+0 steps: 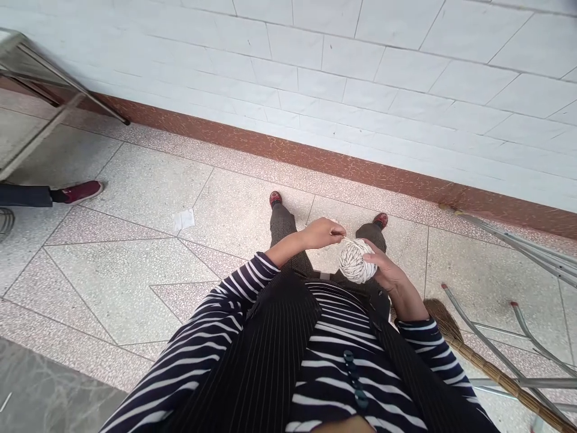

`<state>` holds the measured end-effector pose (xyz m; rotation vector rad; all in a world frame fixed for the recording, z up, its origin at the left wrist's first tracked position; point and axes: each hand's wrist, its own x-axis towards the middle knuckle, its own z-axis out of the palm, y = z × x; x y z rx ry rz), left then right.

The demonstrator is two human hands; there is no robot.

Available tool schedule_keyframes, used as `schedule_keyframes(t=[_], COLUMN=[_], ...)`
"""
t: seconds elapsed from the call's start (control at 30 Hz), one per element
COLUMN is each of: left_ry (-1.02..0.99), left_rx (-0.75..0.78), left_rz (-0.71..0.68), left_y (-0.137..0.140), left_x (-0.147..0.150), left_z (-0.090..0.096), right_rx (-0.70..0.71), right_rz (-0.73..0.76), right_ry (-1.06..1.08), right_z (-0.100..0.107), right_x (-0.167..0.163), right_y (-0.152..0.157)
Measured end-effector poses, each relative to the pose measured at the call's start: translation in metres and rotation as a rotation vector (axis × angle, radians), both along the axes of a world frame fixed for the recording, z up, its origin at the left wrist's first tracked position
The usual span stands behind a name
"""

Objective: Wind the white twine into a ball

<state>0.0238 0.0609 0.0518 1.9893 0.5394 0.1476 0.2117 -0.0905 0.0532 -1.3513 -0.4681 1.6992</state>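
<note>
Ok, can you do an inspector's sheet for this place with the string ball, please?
Surface: speckled floor below; the work is held in the hands.
Job's things: pale string ball, with a strand running off it.
Clutter: white scrap on the floor; broom at right.
Hands: left hand pinches the strand; right hand holds the ball.
Cables: nothing seen.
Surroundings: tiled wall ahead; metal frame and another person's shoe at left.
</note>
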Motion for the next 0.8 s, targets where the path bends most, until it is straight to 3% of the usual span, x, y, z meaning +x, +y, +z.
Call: schedule_keyframes(t=[0.2, 0.4, 0.5, 0.67, 0.73, 0.8], left_ry=[0.050, 0.097, 0.064, -0.058, -0.101, -0.120], left_rx=[0.009, -0.101, -0.079, 0.161, 0.164, 0.085], left_rz=[-0.015, 0.064, 0.104, 0.131, 0.125, 0.117], left_y=[0.002, 0.005, 0.021, 0.065, 0.075, 0.077], left_x=[0.007, 0.003, 0.003, 0.008, 0.010, 0.011], left_z=[-0.010, -0.023, -0.011, 0.036, 0.047, 0.046], right_rx=[0.051, 0.082, 0.107, 0.157, 0.174, 0.182], right_rz=[-0.014, -0.103, -0.111, -0.103, -0.125, -0.151], right_ry=[0.069, 0.112, 0.074, -0.019, -0.023, -0.010], right_z=[0.004, 0.008, 0.017, 0.046, 0.059, 0.070], right_x=[-0.003, 0.002, 0.006, 0.012, 0.012, 0.012], right_y=[-0.004, -0.011, -0.006, 0.008, 0.012, 0.013])
